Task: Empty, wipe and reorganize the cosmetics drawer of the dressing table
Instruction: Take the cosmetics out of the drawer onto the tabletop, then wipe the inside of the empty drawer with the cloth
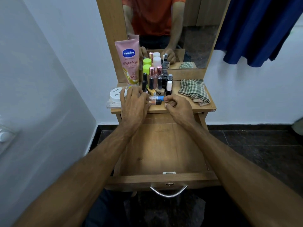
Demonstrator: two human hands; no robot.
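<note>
Two small tubes [155, 99], blue-capped and black-capped, flat on wooden worktop [183, 107]: left hand [133, 102] curled over them, right hand [177, 105] pinching blue tip. Lift level into bare open wooden drawer [164, 153]; avoid upright nail-polish bottles [157, 87].

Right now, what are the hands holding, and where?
Both hands meet at two small tubes lying on the tabletop, one hand at each end; the exact grip is unclear.
</note>
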